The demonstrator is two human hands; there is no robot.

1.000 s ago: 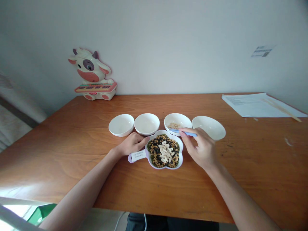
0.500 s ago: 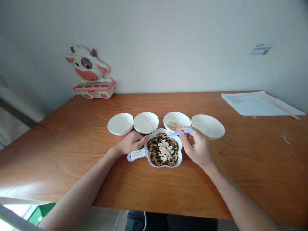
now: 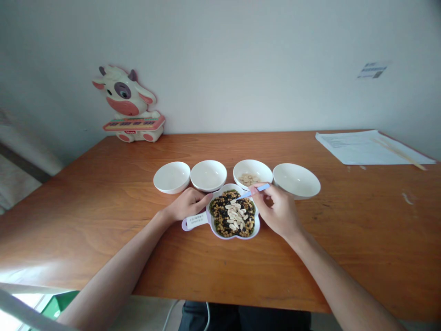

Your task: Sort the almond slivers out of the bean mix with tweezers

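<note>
And here we are at the worktop (image 3: 86, 230), with the left hand (image 3: 188, 205) curled against the rim of a flower-shaped dish (image 3: 216, 231), fingers loosely together; we can't tell whether it's really gripping. The right hand (image 3: 275, 211) is pinched closed on slim blue plastic tweezers (image 3: 257, 189), their tip reaching in over the dish, and we can't make out anything caught there.

The dish sits mid-worktop, just near of a row of four white bowls, its labelled handle (image 3: 196, 220) pointing left. Look at that load: a dark-and-yellow mix of beans (image 3: 218, 214) fills it, with a band of pale seeds (image 3: 234, 214) heaped down the middle.

The score so far? The second bowl from the right (image 3: 248, 168) holds a small heap of pale seeds (image 3: 248, 179). The far-left bowl (image 3: 171, 177), its neighbour (image 3: 208, 175) and the far-right bowl (image 3: 296, 180) show only white glaze. The mix in the dish far outweighs that little heap.

Out at the far left stands a cow toy (image 3: 126, 103), and at the far right lie papers (image 3: 368, 147) with a wooden stick (image 3: 399, 154) across them.
</note>
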